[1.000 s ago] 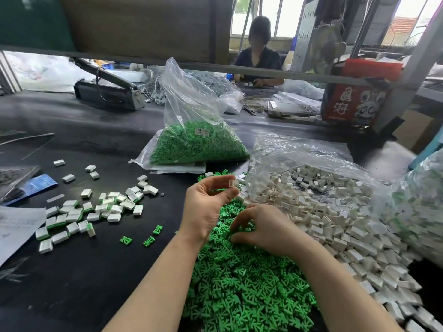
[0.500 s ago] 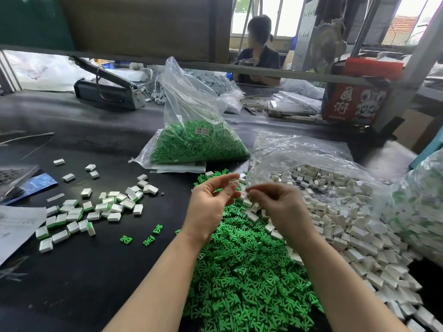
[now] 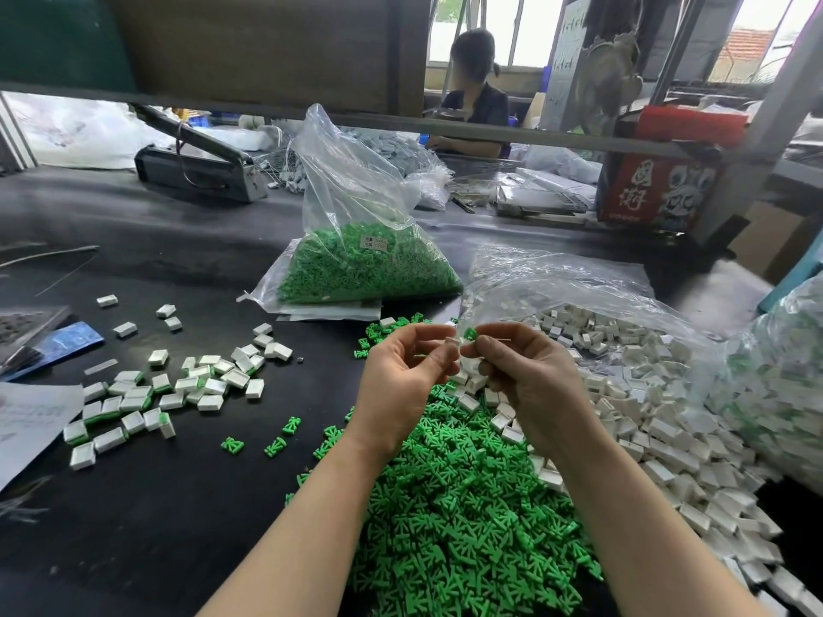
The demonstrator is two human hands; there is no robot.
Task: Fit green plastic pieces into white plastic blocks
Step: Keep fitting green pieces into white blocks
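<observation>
Hands meet above the near edge of a black work table (image 3: 187,505) in the single head view. The left hand (image 3: 403,385) is raised palm-in, its fingers curled, and it pinches a small white plastic block (image 3: 452,342) between thumb and fingertips. The right hand (image 3: 521,376) faces it from the other side, thumb and forefinger pressed on a green plastic piece (image 3: 470,334), which sits right against the block; whether the piece is seated in the block yet is too small to tell. Under both forearms lies a loose heap of green pieces (image 3: 454,518), and to its right a wide spill of white blocks (image 3: 659,429) runs out of an open clear plastic bag (image 3: 556,278). A few stray green pieces (image 3: 276,445) lie apart on the table to the left of the heap. Farther left sits a scattered cluster of finished blocks (image 3: 178,389), white with green showing at their edges. Beyond the hands stands a clear bag of green pieces (image 3: 369,264), tall and part filled, with a small label on its front. At the right edge another clear bag (image 3: 775,394) holds mixed white and green parts. A dark bag-sealing machine (image 3: 200,167) rests at the far left of the table, a red printed box (image 3: 659,189) at the far right, and a seated person (image 3: 476,109) works behind the bench.
</observation>
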